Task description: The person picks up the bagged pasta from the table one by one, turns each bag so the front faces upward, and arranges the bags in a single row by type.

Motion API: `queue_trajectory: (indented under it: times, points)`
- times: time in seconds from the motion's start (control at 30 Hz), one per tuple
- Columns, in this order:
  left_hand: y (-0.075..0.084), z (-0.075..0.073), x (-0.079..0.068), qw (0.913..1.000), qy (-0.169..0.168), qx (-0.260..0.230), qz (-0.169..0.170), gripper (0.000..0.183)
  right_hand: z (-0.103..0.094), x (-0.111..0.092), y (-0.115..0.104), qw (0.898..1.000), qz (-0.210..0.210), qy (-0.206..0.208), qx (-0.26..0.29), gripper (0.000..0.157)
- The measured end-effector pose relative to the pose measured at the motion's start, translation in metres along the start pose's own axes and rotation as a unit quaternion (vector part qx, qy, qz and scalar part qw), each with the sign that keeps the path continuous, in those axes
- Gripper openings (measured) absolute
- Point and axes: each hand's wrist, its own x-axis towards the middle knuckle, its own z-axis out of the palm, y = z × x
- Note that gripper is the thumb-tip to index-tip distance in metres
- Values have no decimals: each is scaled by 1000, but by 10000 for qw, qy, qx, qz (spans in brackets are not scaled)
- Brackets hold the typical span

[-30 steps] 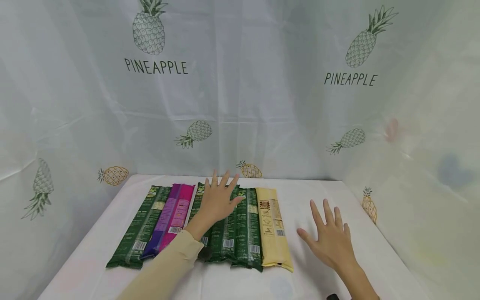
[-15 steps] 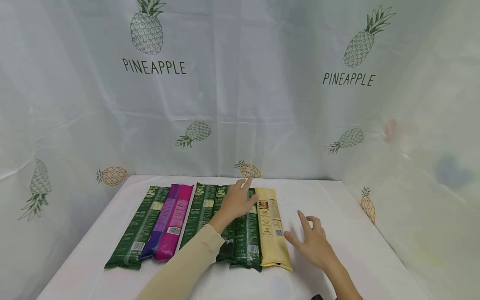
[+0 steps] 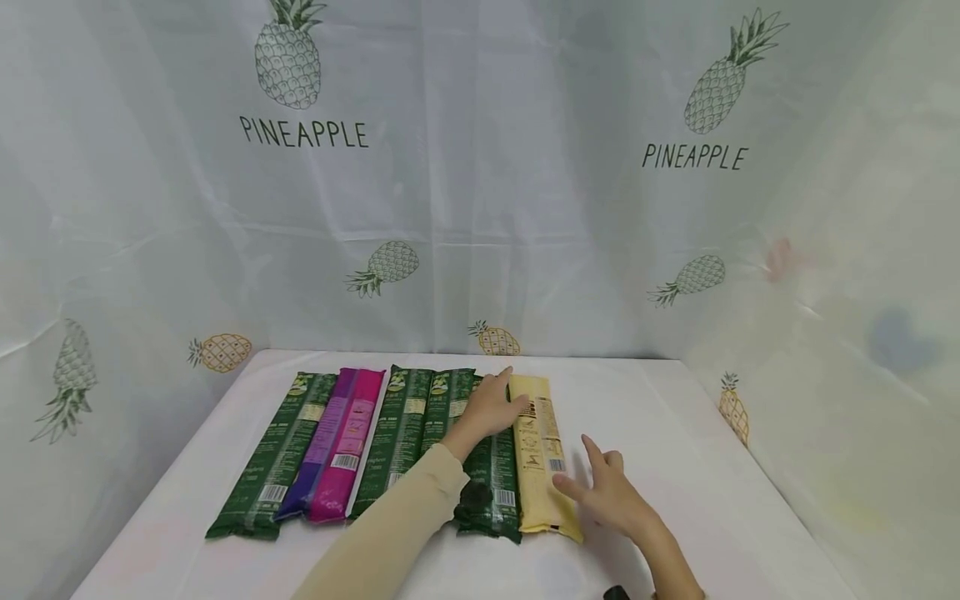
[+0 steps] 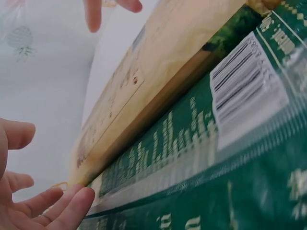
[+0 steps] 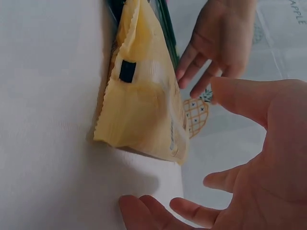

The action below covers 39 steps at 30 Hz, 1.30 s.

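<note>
A long yellow packet (image 3: 538,479) lies at the right end of a row of packets on the white table. Just left of it is a green spaghetti packet (image 3: 497,467), partly covered by my left hand (image 3: 489,408). That hand hovers near the far ends of these two, fingers spread and slightly bent in the left wrist view. My right hand (image 3: 611,497) is at the yellow packet's right side by its near end. In the right wrist view its thumb and fingers stand apart, with a gap to the yellow packet (image 5: 139,105). Neither hand holds anything.
Two more green packets, one of them this packet (image 3: 396,425), lie left of my left hand. Farther left are a purple-and-pink packet (image 3: 348,442) and another green packet (image 3: 273,458). A pineapple-print curtain (image 3: 540,208) hangs behind the white table (image 3: 637,392).
My left hand has moved right from over the middle green packets toward the yellow one. The right hand has moved left toward the yellow packet, and both hands' fingers have bent. The packets stay put.
</note>
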Motion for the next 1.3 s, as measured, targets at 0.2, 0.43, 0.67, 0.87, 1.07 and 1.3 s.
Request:
queue_trajectory:
  times: [0.2,0.43,0.67,0.87,1.07,1.3]
  points:
    - [-2,9,4,9999,39,-76,-128,68,5,1,-8,9997,175,-137,121,107]
    - [-5,19,14,9997,122,94,-176,64,10,4,-14,9995,80,-306,45,110]
    - [-2,24,17,9990,-8,380,-250,59,12,9,-13,9992,-180,-317,140,114]
    - [-6,29,22,9891,-330,1412,-269,64,15,14,-11,9988,-244,-342,244,111]
    - [-11,37,30,9862,-286,1613,-223,66,13,15,-9,9981,-288,-389,373,105]
    - [-6,41,32,9855,-127,1654,-343,65,13,17,-8,9939,-427,-581,831,101]
